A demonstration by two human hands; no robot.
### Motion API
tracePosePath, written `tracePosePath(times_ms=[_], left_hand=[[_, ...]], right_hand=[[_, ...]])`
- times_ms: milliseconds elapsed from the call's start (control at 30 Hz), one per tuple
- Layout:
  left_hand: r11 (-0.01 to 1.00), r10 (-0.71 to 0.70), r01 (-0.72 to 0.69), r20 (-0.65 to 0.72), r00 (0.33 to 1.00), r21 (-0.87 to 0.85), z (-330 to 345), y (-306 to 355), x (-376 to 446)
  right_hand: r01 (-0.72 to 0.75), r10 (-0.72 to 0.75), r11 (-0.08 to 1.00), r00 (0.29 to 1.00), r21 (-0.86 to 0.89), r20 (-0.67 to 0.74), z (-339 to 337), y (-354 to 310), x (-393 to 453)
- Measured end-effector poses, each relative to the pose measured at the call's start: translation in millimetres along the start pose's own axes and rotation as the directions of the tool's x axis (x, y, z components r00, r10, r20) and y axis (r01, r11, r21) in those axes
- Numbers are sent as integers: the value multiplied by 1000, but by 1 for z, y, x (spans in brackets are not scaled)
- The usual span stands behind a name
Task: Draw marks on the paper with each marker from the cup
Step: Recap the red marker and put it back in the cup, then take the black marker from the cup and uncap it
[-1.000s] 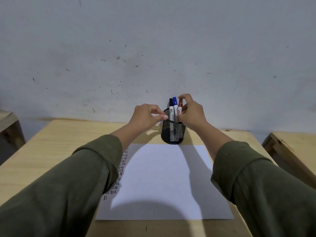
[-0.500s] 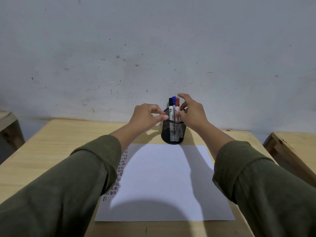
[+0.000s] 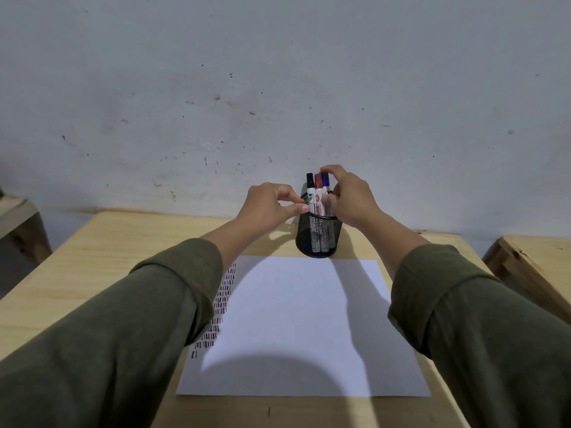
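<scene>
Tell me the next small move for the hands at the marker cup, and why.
Probably lift the blue marker straight up out of the mesh cup. The right hand has its fingers curled about that cap, the left hand pinches the cup's rim to steady it, and all three markers stand capped inside.
</scene>
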State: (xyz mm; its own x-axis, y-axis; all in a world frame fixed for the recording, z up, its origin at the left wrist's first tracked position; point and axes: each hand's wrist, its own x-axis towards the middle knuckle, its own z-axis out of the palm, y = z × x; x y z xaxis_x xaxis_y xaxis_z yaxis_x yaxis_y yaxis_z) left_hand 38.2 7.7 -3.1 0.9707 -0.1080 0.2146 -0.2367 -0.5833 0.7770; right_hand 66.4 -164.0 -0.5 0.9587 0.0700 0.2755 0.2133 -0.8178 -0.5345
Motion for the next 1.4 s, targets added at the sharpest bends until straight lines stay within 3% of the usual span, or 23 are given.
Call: tracePosePath(times_ms=[267,567,733,1000,1133,1233,1400], left_hand=[[1000,5,-5,-4,1000,15,0,1,-1],[999,-4,5,-1,1000,33,0,1,-1],[1000,-8,8,-11,1000,29,0,1,-1],[999,7,-7,-6,1000,36,1,1,-1],[998,12,-12,-4,1000,58,0,1,-2],[994,41,-39,-12,999,98,-4,4,-6],[997,79,-76,-85,993,30,-20,22,-10]], right_hand=[[-16,17,999,999,41,-43,0,-3,-3],[90,-91,990,996,-105,-2,6,-4,-5],[103,-101,990,995,-94,27,4,-4,-2],[89,-77,992,990,94,-119,1,-9,-10],[40,-22,977,996,212,-88,-1,-15,-15],[-10,72,911,988,411,-135,-6,-22,-19],[93,109,810,946,578,-304,-39,-45,-20]])
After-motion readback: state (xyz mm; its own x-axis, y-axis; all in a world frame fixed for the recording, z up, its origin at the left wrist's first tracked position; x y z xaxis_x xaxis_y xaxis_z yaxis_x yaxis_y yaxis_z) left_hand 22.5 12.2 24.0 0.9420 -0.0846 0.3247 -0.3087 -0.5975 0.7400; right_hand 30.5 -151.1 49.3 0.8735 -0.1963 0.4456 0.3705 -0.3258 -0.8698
